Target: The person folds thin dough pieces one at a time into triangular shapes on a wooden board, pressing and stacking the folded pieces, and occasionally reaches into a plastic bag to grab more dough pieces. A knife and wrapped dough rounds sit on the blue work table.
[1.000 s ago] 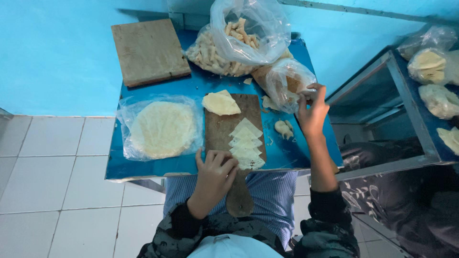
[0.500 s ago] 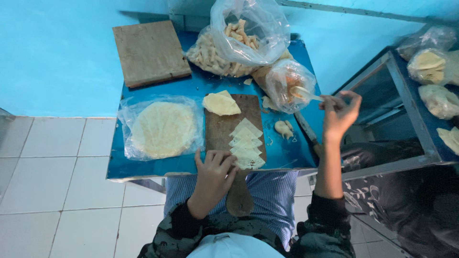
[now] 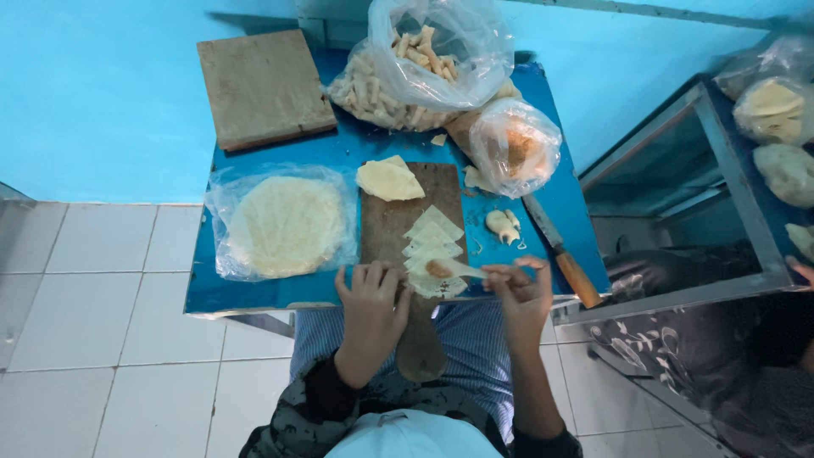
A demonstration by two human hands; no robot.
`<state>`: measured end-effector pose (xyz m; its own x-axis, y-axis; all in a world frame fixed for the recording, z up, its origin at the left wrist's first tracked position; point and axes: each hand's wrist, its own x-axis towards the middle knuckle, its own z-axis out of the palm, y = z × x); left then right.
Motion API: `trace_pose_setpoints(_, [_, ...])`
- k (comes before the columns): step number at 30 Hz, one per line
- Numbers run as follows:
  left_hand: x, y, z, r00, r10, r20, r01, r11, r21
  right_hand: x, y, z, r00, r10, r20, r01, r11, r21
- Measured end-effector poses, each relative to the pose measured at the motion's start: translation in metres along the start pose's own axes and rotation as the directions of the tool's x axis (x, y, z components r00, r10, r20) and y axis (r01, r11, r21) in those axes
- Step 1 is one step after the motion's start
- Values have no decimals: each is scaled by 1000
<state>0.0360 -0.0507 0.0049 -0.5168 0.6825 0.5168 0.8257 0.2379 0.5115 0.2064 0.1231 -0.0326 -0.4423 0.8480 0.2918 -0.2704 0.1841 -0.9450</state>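
right grip: a small spoon [image 3: 462, 270] is being pinched by the right hand [image 3: 519, 293], its filling-loaded bowl being held over the nearest wrapper.
left grip: the left hand [image 3: 370, 298] is being pressed, fingers spread, on the near end of the paddle board [image 3: 405, 222], just beside the wrappers.
wrappers: the triangular wrappers [image 3: 432, 246] are lying fanned on the board.
risk: filling is likely being dropped off-centre if the spoon tilts; the stack is likely being shifted if the left fingers slip.
around: a knife [image 3: 561, 253] is lying close beside the right hand; a bagged round of dough [image 3: 284, 225] is lying left.
in the way: the filling bag [image 3: 515, 146] is crowding the far reach on the blue desk [image 3: 254, 293].
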Motion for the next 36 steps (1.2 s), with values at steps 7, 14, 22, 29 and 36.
trace_pose_setpoints(7, [5,1,-2,999,-22,38,24,998,-51,-16,23,2,964,-251,89,262,953,-149])
trace_pose_setpoints(14, [12,3,-1,999,-37,-23,31,972,-234,-17,30,-3,853,-486,191,514,845,-146])
trace_pose_setpoints(22, [15,2,0,994,55,-94,-84,935,-345,26,13,-20,846,-531,-51,517,839,-173])
trace_pose_setpoints(29, [16,-3,5,994,104,-35,-109,882,-458,136,-25,-7,892,-436,-118,294,758,-582])
trace_pose_setpoints(36, [17,-5,5,995,100,12,-79,846,-527,64,-37,24,864,-493,107,300,331,-895])
